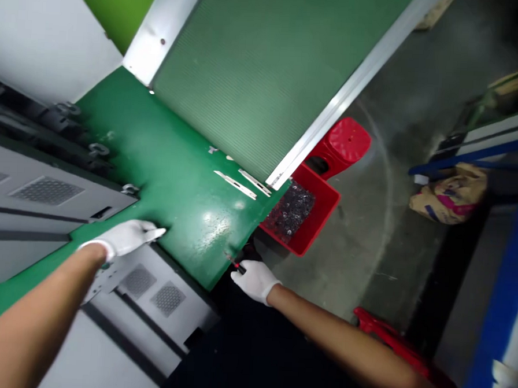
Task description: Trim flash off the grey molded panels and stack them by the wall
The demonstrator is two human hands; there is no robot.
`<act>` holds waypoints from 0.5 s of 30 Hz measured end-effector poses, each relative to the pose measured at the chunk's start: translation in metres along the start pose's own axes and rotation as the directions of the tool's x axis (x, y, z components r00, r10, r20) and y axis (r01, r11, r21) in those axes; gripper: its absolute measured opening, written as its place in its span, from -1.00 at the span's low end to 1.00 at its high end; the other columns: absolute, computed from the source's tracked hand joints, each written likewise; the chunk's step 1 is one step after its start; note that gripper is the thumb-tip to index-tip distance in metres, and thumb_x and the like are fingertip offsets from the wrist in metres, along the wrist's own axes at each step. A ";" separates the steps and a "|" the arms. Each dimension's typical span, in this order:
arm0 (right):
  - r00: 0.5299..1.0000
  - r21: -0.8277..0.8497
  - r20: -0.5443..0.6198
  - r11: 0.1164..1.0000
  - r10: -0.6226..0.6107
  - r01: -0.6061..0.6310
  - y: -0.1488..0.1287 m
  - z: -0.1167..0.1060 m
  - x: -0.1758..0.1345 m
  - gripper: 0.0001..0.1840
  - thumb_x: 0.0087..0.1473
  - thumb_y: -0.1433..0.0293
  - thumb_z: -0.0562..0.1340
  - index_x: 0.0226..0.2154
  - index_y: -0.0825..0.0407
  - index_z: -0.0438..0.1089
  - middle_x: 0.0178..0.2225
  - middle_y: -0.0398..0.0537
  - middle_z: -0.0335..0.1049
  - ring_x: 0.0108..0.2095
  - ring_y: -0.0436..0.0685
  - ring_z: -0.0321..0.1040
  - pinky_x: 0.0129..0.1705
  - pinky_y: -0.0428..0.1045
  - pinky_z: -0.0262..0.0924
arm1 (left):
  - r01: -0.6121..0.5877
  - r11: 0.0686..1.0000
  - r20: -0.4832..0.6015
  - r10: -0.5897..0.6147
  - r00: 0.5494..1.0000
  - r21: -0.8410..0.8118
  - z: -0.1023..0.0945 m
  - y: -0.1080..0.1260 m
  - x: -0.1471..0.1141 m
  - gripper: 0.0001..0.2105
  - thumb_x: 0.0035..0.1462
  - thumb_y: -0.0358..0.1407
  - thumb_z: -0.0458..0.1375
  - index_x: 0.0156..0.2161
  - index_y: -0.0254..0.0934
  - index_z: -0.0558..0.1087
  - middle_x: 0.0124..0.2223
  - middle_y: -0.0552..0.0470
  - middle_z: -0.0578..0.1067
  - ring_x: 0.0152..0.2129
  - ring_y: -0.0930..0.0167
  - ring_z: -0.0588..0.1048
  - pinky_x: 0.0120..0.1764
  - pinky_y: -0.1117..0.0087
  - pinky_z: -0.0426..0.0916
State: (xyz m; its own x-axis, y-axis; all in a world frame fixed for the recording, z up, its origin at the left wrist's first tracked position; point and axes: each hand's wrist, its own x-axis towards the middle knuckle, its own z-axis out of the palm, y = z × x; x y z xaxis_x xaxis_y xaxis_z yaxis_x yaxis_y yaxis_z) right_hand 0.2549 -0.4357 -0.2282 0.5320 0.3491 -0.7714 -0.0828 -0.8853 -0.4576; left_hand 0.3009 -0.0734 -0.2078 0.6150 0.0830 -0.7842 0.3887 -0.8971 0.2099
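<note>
My left hand, in a white glove, is at the far edge of a grey metal case with perforated vent patches. Its fingers stretch forward over that edge, and nothing shows in them. My right hand, also gloved, is closed around a small hand tool with a red and black handle. The tool's thin tip points up and left, by the front corner of the green bench top; its exact kind is too blurred to tell. Two slim pale strips lie on the bench beyond my hands.
More grey cases stand at left. A ribbed green panel with a metal frame borders the bench. Below its corner are a red bin of small dark parts and a red stool. A brown sack lies by blue racking at right.
</note>
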 end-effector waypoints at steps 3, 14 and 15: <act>0.996 -0.017 0.061 0.997 -0.072 0.073 -0.031 0.002 0.016 -0.45 0.19 -0.08 0.05 -0.29 -0.01 0.50 -0.26 0.11 0.58 -0.20 0.27 0.50 -0.26 0.03 0.16 | 0.022 0.999 0.074 -0.025 0.997 0.049 0.014 0.001 0.007 -0.42 0.12 0.27 -0.02 -0.41 -0.24 0.47 -0.42 0.01 0.53 -0.46 0.36 0.41 -0.29 0.36 0.27; 0.976 -0.081 0.171 0.985 -0.135 0.150 -0.139 0.050 0.065 -0.04 0.11 -0.32 -0.18 -0.12 0.09 0.50 -0.12 0.31 0.54 -0.07 0.41 0.48 -0.07 0.18 0.30 | -0.104 0.951 0.010 0.112 0.994 -0.290 0.027 -0.027 0.009 -0.57 0.12 0.06 0.06 -0.32 -0.27 0.55 -0.33 -0.06 0.59 -0.41 0.33 0.44 -0.24 0.34 0.30; 0.977 -0.081 0.164 0.986 -0.133 0.148 -0.141 0.052 0.065 -0.05 0.11 -0.33 -0.18 -0.13 0.08 0.50 -0.12 0.30 0.54 -0.08 0.41 0.48 -0.08 0.18 0.30 | -0.104 0.953 0.000 0.108 0.994 -0.285 0.027 -0.026 0.009 -0.58 0.12 0.06 0.07 -0.32 -0.27 0.56 -0.33 -0.06 0.59 -0.41 0.34 0.44 -0.25 0.35 0.30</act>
State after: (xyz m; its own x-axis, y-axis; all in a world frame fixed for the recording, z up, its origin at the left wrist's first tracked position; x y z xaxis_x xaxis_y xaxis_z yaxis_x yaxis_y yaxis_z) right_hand 0.2576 -0.2716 -0.2369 0.3924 0.5095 -0.7658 0.0654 -0.8459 -0.5293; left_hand 0.2772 -0.0609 -0.2361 0.6534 -0.0144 -0.7568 0.5020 -0.7401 0.4475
